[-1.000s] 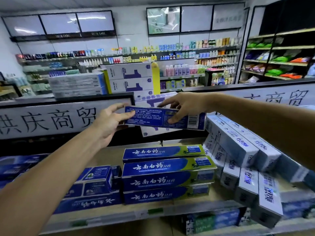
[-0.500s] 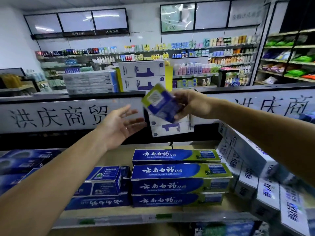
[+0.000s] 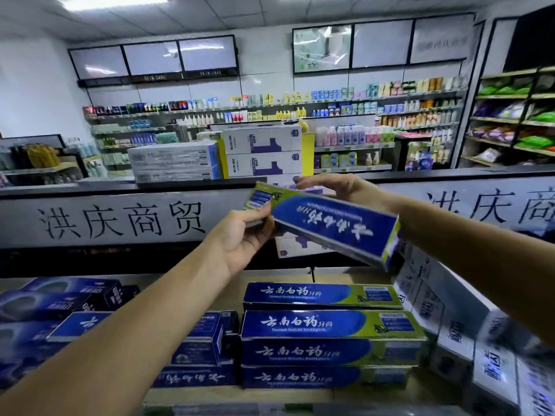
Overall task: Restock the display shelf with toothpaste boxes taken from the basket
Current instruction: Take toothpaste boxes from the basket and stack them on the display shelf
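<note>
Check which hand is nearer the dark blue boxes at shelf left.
Left. Left hand grips the toothpaste box by its green end, above and right of the dark blue boxes; right hand holds the same box's far edge, higher and farther right.

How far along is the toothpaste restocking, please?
Done: a stack of blue-green boxes sits on the shelf. In hand: left hand and right hand hold another box above it, print upside down. Left: placing it; the basket is out of view.
</note>
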Demonstrator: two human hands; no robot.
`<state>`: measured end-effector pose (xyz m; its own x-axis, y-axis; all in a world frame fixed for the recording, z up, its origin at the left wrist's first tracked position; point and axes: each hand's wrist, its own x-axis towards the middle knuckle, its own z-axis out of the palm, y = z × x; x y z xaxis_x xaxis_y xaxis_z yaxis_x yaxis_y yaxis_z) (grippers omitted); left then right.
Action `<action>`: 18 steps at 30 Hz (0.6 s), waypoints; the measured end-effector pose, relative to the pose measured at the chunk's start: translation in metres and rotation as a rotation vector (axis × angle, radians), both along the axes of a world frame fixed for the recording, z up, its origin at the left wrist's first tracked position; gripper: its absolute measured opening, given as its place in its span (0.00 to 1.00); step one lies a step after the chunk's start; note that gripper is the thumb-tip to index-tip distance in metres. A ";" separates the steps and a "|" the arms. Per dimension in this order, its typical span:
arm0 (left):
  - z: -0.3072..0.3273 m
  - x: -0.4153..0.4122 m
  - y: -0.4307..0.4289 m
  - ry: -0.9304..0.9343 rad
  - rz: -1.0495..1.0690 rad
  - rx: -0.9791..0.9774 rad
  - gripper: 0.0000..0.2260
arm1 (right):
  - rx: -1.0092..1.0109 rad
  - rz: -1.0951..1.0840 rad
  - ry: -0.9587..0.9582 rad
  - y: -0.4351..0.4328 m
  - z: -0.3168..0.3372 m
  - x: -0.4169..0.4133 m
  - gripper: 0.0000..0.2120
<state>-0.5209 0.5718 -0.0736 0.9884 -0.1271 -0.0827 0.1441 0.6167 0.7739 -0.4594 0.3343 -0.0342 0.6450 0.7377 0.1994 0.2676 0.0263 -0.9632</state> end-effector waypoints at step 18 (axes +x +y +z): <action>-0.013 -0.007 -0.019 -0.300 0.016 0.782 0.36 | 0.116 -0.220 0.199 0.019 -0.016 -0.017 0.35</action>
<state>-0.5281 0.5528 -0.0864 0.9838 -0.1281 0.1256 -0.1403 -0.1135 0.9836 -0.4765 0.3534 -0.0504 0.8215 0.5556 0.1282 0.0859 0.1017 -0.9911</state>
